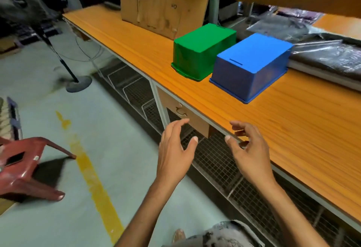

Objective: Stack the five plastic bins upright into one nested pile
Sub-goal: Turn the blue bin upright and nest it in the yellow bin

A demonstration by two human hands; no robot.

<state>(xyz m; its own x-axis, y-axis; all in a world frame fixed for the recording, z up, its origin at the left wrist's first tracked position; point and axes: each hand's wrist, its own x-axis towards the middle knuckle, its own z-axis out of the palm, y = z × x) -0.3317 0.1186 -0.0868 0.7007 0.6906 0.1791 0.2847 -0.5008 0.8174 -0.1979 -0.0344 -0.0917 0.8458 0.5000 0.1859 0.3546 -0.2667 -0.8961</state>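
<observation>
Orange wood table (pixel 293 129) carries two bins upside down, rims on the top: green bin (pixel 203 51) left and farther, blue bin (pixel 252 65) just beside it on the right. Both hands hang near the table's near edge, well apart from the bins. Left hand (pixel 175 149) and right hand (pixel 248 149) are spread, fingers loosely curved, palms facing each other, holding nothing. Bare tabletop lies between hands and bins. Cardboard (pixel 162 2) stands behind the green bin.

Fan head (pixel 18 0) is blurred; left edge cuts off red chair (pixel 21 170).
</observation>
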